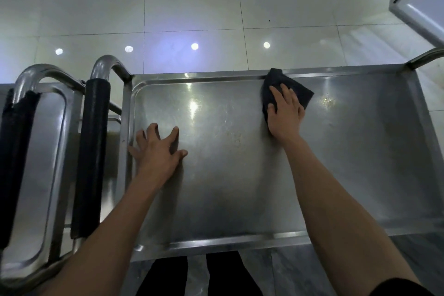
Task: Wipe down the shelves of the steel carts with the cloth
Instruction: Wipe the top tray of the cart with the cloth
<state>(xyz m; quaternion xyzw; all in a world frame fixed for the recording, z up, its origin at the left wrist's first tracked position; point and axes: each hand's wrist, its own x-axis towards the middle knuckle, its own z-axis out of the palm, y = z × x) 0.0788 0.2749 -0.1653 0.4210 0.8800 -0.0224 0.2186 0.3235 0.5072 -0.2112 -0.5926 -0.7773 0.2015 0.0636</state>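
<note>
A steel cart's top shelf fills the middle of the head view, shiny with a raised rim. A dark cloth lies flat on the shelf near its far rim, one corner lapping onto the rim. My right hand presses flat on the cloth with straight fingers. My left hand rests on the bare shelf near the left rim, fingers spread. A patch of small specks shows on the steel right of the cloth.
A second steel cart stands close on the left, and two tube handles with black foam grips sit between the carts. Pale glossy floor tiles lie beyond. A white counter corner juts in at top right.
</note>
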